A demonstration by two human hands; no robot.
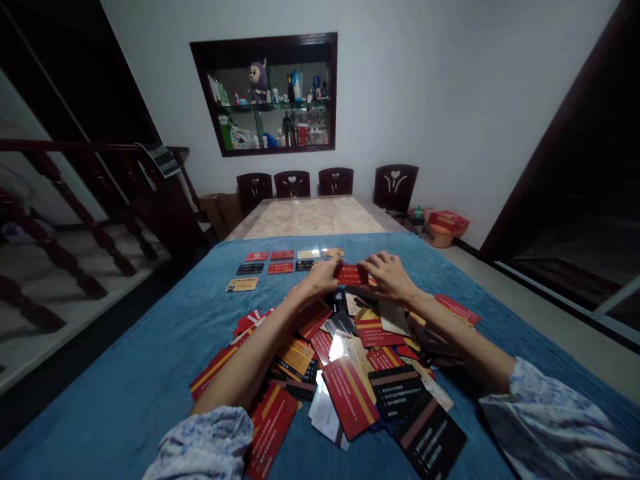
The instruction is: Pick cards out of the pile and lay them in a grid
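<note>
The fingers of the left hand (323,277) and of the right hand (393,277) are closed on one red card (350,275). The left hand pinches its left edge and the right hand its right edge. The card sits low over the far part of the desk (150,373), which is covered by a blue cloth, just beyond the far edge of a heap of cards (350,373).

Both forearms lie across this heap, the left one touching it for most of its length. The cards in it are red, black, yellow and white, overlapping and facing all ways, and they spread toward the near edge between the two flowered sleeves (210,443).

To the far left of the hands, two short rows of cards (283,261) lie flat and apart from each other: red and pale ones in the far row, black and red in the near row. A single yellow card (241,285) lies alone just nearer and to the left.

Beyond the blue cloth a marble table (313,217) runs to four dark chairs (335,180) against the wall. Above them a wall niche (267,93) holds bottles and a soft toy. A dark stair rail (75,200) stands on the left, and a red basin (445,227) sits on the floor at far right.
</note>
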